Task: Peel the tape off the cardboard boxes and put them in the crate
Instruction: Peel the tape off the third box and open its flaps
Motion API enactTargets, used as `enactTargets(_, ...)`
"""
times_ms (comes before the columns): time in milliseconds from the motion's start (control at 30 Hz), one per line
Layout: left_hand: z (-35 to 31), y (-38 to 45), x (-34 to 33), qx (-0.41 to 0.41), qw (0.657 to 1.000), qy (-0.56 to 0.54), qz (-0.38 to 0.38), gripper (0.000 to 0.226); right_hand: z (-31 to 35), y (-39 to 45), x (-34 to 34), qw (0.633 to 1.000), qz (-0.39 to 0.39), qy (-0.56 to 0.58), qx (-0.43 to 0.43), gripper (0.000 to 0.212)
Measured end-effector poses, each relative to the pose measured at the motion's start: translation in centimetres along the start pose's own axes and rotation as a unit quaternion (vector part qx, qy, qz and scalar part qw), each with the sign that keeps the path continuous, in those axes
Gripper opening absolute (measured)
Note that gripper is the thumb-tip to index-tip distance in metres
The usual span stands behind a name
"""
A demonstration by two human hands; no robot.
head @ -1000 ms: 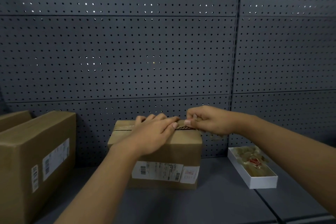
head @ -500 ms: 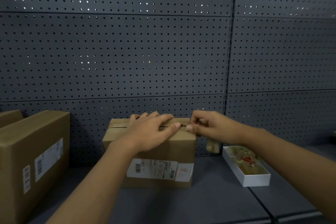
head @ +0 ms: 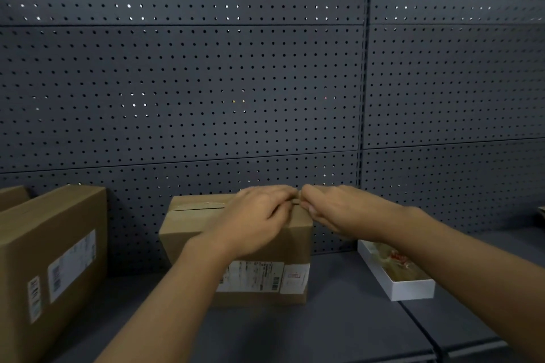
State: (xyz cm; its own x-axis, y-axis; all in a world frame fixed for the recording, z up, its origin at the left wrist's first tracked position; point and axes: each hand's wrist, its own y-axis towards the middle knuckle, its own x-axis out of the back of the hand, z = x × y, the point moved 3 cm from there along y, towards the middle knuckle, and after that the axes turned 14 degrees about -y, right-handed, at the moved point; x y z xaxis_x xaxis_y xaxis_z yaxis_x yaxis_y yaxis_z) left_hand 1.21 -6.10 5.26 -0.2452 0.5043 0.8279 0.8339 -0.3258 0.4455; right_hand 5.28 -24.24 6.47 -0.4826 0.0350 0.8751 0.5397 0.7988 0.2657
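Left hand lies flat on top of the box, fingers fairly straight and pressing the lid near its right end. Right hand is at the box's top right edge; motion blur, can't tell if it pinches the tape. Fingertips of both hands nearly meet. Pegboard, dark grey, runs behind the box. Shelf, grey, carries the box. Bigger carton well left of the box, labels on its side. White tray just right of the box. Box: brown cardboard, long axis left-right, parallel to pegboard, lid seam and clear tape running lengthwise, shipping label on the front face.
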Motion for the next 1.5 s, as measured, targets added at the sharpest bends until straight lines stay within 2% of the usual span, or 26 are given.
enactTargets(133,0.8,-0.3,0.0,-0.013,0.998,-0.042,-0.036,0.051,-0.3,0.2,0.3,1.0,0.006,0.015,0.017,0.016)
enactTargets(267,0.9,0.1,0.4,0.011,0.994,-0.096,-0.055,0.04,-0.6,0.3,-0.2,0.999,-0.001,0.036,0.021,0.017)
enactTargets(333,0.7,0.3,0.3,0.021,0.993,-0.089,-0.076,0.035,-0.8,-0.1,-0.8,0.995,-0.019,0.096,-0.001,0.018)
enactTargets(433,0.1,0.5,0.2,0.016,0.994,-0.03,-0.101,0.034,-0.9,-1.2,-2.1,0.958,-0.06,0.271,-0.072,0.029)
enactTargets(533,-0.3,0.5,0.1,0.013,0.994,-0.011,-0.11,0.034,-0.3,-2.2,-3.3,0.916,-0.095,0.379,-0.089,0.028)
enactTargets(700,-0.2,0.3,0.4,0.017,0.993,-0.037,-0.107,0.023,0.4,-2.3,-4.1,0.881,-0.125,0.445,-0.105,0.016)
enactTargets(767,-0.1,0.3,0.4,0.01,0.994,-0.02,-0.103,0.02,0.5,-2.3,-4.2,0.878,-0.131,0.447,-0.114,0.013)
enactTargets(933,-0.2,0.9,-0.1,0.01,0.996,0.01,-0.09,0.014,0.8,-2.2,-3.2,0.91,-0.13,0.374,-0.125,0.009)
enactTargets(1167,-0.3,0.0,0.1,-0.008,0.996,-0.031,-0.089,0.015,1.8,-2.1,-3.2,0.907,-0.173,0.36,-0.13,0.01)
enactTargets(1233,0.0,-0.4,0.4,-0.017,0.996,-0.04,-0.084,0.021,1.7,-1.6,-3.2,0.929,-0.185,0.305,-0.098,0.01)
enactTargets(1300,0.4,-0.6,0.7,-0.023,0.996,-0.049,-0.069,0.029,1.3,-1.3,-2.7,0.957,-0.198,0.2,-0.064,0.005)
enactTargets(1367,0.7,-0.5,0.7,-0.027,0.997,-0.051,-0.059,0.034,1.0,-1.1,-2.6,0.969,-0.209,0.124,-0.041,0.006)
enactTargets(1433,0.9,-0.5,0.8,-0.03,0.996,-0.053,-0.062,0.034,1.1,-1.0,-3.0,0.963,-0.205,0.171,-0.048,0.005)
enactTargets(1500,1.0,-0.6,0.8,-0.026,0.996,-0.059,-0.067,0.031,1.5,-1.1,-3.7,0.936,-0.191,0.29,-0.058,0.008)
